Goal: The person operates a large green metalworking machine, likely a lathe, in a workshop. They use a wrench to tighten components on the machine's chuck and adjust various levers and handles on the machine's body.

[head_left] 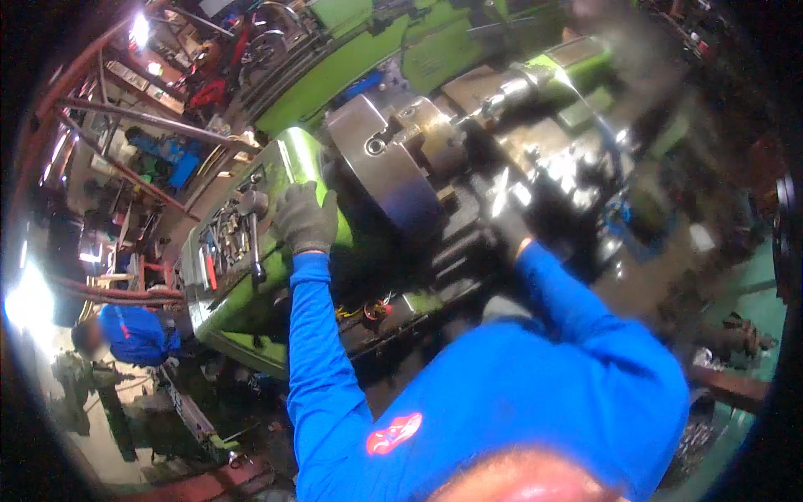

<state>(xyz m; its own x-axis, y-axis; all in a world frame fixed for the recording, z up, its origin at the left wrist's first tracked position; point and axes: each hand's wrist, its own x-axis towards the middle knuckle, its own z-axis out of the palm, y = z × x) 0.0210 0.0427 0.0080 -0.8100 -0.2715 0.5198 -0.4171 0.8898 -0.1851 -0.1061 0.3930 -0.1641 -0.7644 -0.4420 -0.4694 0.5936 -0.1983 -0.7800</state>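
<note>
A green metal lathe fills the middle of the view, with a large round steel chuck (389, 171) on its headstock (299, 156). My left hand (305, 219), in a dark grey glove, lies on the headstock's top left of the chuck, fingers stretched out. Beside it are a long-handled wrench (256, 247) and several small tools. Right of the chuck, my right hand (508, 227), also gloved, reaches low by the shiny carriage (539, 163). Its fingers are smeared and dark, so what they touch or hold does not show. A jaw block (439, 138) sits on the chuck's face.
The green tailstock (573, 67) stands at the far right of the lathe. Another person in a blue top (138, 335) is at the far left. Red-brown metal framing (159, 125) runs along the left. A red-handled tool (210, 272) lies on the headstock's left edge.
</note>
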